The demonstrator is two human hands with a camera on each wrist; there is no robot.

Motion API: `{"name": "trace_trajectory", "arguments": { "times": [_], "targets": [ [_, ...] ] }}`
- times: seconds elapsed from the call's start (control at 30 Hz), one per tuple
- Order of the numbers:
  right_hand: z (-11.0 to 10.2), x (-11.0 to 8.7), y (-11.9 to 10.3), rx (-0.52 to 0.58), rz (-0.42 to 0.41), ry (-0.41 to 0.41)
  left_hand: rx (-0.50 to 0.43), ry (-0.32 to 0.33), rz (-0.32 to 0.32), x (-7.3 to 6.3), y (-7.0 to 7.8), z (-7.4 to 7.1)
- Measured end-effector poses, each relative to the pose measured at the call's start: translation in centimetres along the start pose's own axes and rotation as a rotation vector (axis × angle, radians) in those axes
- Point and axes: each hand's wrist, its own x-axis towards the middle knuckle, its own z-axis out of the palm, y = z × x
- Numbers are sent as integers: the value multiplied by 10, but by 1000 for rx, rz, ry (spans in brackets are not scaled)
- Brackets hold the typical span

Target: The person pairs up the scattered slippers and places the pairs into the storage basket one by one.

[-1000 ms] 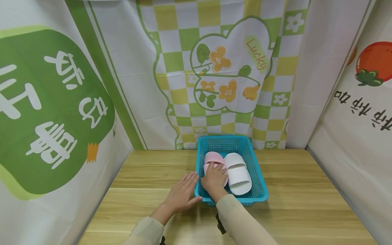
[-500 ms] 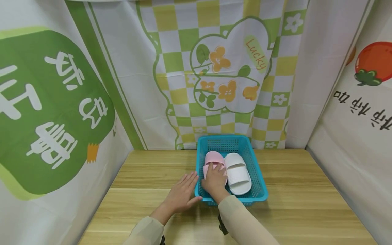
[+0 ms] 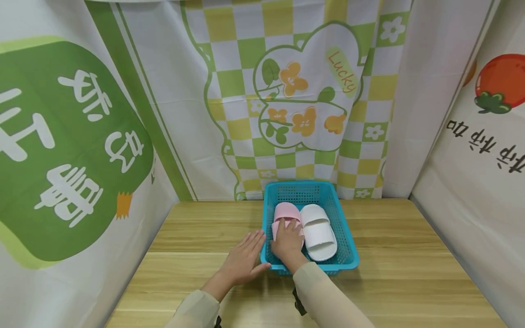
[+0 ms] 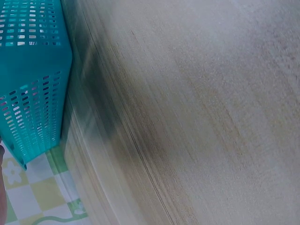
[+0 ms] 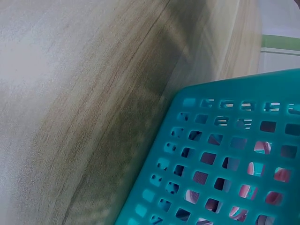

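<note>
In the head view, pink slippers (image 3: 286, 210) and white slippers (image 3: 320, 233) lie side by side in a blue plastic basket (image 3: 347, 237). My right hand (image 3: 287, 243) reaches over the front rim and rests on the pink slippers, fingers spread forward across the near strap; its thumb is hard to make out. Outside the basket, my left hand (image 3: 242, 259) lies against the left wall, fingers straight and thumb at the front corner. Both wrist views mostly show perforated basket walls (image 4: 33, 112) (image 5: 220, 154). Bits of pink show through the holes in the right wrist view.
The basket stands on a wood-grain table (image 3: 393, 255), near its back edge. Behind it hangs a green-and-yellow checked cloth (image 3: 234, 82). Printed white cloths with a green shape (image 3: 74, 150) and a tomato (image 3: 502, 79) flank the table on both sides.
My right hand has shifted very slightly on the pink slippers. The left hand, the basket and the white slippers look unmoved.
</note>
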Motion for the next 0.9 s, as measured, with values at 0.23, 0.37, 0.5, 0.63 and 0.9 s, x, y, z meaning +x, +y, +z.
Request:
{"name": "trace_trajectory", "arguments": {
  "times": [0.23, 0.37, 0.5, 0.63, 0.9],
  "targets": [
    [0, 0, 1, 9, -10, -23, -8, 14, 8, 0, 0, -1],
    [-2, -1, 2, 18, -14, -44, -23, 19, 7, 0, 1, -1],
    [-3, -1, 2, 29, -15, -63, -20, 28, 11, -1, 1, -1],
    [-3, -1, 2, 30, -13, -72, -9, 21, 7, -1, 1, 0],
    [-5, 0, 4, -2, -22, -82, -4, 10, -2, 0, 1, -1]
  ]
}}
